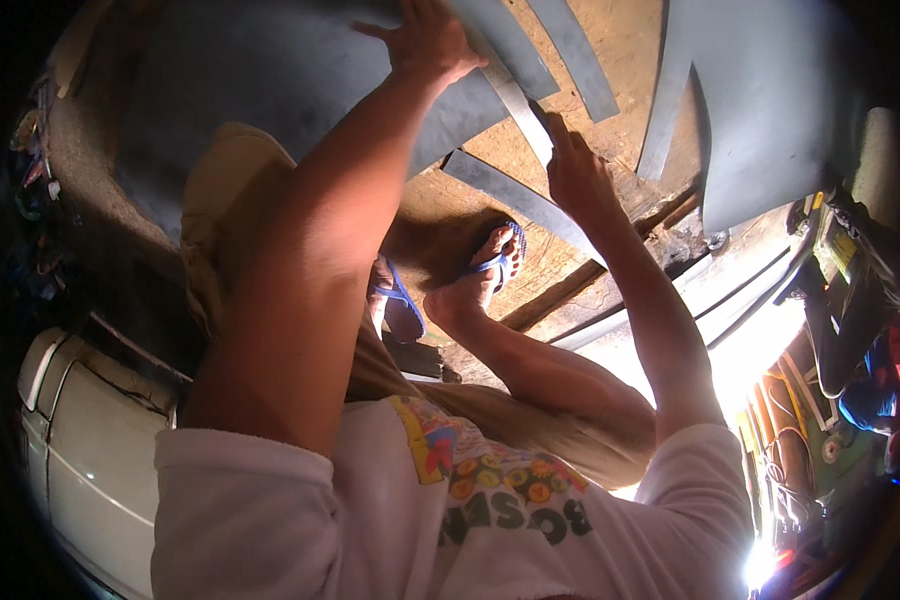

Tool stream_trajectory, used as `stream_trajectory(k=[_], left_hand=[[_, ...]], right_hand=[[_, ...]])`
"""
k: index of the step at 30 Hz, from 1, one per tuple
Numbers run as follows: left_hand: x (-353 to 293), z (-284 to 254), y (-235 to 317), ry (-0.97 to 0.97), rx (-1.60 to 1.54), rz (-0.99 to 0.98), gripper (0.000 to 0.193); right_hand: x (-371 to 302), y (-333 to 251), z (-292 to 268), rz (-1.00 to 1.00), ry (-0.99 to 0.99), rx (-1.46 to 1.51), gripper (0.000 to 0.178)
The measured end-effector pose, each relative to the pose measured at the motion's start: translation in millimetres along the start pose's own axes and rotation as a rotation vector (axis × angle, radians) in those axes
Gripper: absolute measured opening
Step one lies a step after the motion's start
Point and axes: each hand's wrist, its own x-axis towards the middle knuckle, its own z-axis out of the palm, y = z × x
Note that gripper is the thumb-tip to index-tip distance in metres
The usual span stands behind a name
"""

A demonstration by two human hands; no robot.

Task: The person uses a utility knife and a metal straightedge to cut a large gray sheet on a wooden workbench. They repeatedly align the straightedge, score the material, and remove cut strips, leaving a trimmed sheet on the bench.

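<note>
A narrow pale strip (518, 105) is lying far, between the two hands, along the right edge of a large grey sheet (260, 80). The left hand (425, 45) is spreading its fingers over that sheet, its thumb pointing toward the strip. The right hand (578, 170) is curling beside the strip's near end, next to a small dark object (539, 112); whether it is gripping either, I cannot tell. A loose grey strip (520, 200) is crossing the wooden surface (635, 60) just nearer, between the right hand and the sandalled foot (460, 295), crowding that spot. Farther right, a curved grey sheet (780, 110) is spreading. Mixed clutter (865, 290) is filling the right side; a whitish boxy object (100, 430) is standing near left.
</note>
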Motion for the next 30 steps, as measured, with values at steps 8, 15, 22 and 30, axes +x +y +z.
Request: stream_trajectory(k=[8, 15, 22, 30], left_hand=[[8.1, 26.0, -4.1, 0.220, -0.042, 0.044, 0.130], [14.9, 19.1, -7.5, 0.232, -0.031, 0.031, 0.118], [12.2, 59.7, -38.6, 0.448, 0.233, 0.534, 0.081], [7.5, 56.5, -69.0, 0.438, 0.213, 0.625, 0.058]], right_hand=[[-46.5, 34.2, 7.6, 0.018, -0.080, -0.110, 0.059], [-42.3, 65.6, -41.3, -0.032, 0.078, -0.102, 0.062], [23.4, 68.9, -89.9, -0.026, 0.278, -0.450, 0.061], [103.0, 21.0, -61.4, -0.263, 0.214, -0.520, 0.060]])
